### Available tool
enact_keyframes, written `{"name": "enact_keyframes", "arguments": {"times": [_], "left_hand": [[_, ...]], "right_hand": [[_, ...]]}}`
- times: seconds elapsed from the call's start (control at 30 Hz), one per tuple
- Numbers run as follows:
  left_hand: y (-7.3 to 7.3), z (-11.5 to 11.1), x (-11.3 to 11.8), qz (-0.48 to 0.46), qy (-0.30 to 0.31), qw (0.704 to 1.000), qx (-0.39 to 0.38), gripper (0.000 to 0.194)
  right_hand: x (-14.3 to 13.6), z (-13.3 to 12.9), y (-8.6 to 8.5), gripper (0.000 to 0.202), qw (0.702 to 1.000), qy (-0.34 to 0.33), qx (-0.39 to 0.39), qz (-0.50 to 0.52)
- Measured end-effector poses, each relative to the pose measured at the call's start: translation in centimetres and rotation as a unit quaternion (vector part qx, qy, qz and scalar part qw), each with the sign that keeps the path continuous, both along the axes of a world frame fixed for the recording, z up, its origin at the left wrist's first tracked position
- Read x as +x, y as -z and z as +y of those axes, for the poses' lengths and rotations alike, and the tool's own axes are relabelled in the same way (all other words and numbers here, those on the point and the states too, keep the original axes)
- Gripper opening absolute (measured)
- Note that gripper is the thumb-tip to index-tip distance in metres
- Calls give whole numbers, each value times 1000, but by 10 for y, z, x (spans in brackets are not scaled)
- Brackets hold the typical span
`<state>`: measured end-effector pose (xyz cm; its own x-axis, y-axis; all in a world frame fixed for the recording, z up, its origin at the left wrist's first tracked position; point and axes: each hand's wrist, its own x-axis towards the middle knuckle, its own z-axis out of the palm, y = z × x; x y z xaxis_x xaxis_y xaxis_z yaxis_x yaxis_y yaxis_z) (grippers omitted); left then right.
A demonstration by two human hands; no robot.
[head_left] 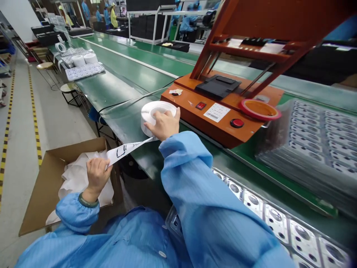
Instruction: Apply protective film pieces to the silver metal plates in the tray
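My left hand pinches the free end of a white label strip that has black outline shapes on it. The strip runs taut, slightly twisted, up to a white label roll lying flat near the edge of the green bench. My right hand grips that roll from above, its fingers over the rim and at the core opening. Just behind the roll stands an orange press machine with its upper part raised. Below my left hand is an open cardboard box with crumpled white backing paper in it.
A red tape ring lies on the machine's front right corner. Stacked clear trays of parts stand at the right, with a tray of metallic parts in front. A cable crosses the bench. More rolls and stools stand farther left.
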<state>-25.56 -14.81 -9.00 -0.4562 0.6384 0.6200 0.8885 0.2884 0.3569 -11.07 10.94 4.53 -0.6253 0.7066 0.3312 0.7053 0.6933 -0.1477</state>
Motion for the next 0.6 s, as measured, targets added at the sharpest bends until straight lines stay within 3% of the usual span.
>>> {"name": "enact_keyframes", "arguments": {"times": [0.07, 0.13, 0.23, 0.33, 0.47, 0.6], "left_hand": [[10, -13, -6, -34, -19, 999, 3, 9], [22, -23, -9, -79, -41, 996, 6, 8], [40, -28, -8, -169, -61, 984, 10, 10], [50, -22, -2, -278, -64, 958, 24, 26], [49, -9, 6, -438, -19, 897, 58, 55], [36, 8, 6, -600, -27, 793, 103, 62]], "right_hand": [[-6, -4, 3, 52, 999, 32, 4, 31], [-6, -9, 2, 55, 998, 10, -4, 57], [9, -21, -1, 47, 992, -112, 20, 53], [30, -38, -5, 34, 978, -199, 55, 34], [58, -58, -12, 28, 974, -210, 69, 46], [92, -65, -23, 20, 976, -196, 68, 69]]}}
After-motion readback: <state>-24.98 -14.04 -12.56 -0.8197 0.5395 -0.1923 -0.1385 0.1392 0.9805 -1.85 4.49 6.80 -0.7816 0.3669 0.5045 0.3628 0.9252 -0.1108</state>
